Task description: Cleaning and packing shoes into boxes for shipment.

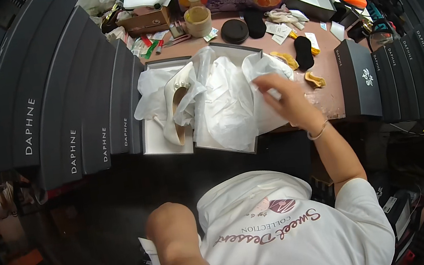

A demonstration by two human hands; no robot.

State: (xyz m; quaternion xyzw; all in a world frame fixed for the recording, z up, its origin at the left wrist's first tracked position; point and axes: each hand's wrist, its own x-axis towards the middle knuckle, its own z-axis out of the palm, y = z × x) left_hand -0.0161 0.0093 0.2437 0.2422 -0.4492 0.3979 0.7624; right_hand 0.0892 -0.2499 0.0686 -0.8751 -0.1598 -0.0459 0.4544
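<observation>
Held loosely spread right hand (288,99) over crumpled white tissue paper (268,116), right of white high-heeled shoe (170,127); couldn't tell if touching.

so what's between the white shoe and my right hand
White tissue paper, loosely spread in the open box, lies between the shoe and your right hand, as the head view shows.

Pale lettering is facing you from both sides.
The left-hand dark boxes (57,94) are bearing large pale capitals; the right-hand dark boxes (415,82) are showing smaller ones, and a nearer box (361,92) is also carrying white script. Your white shirt (294,251) is displaying dark-red script and greyish capitals.
</observation>
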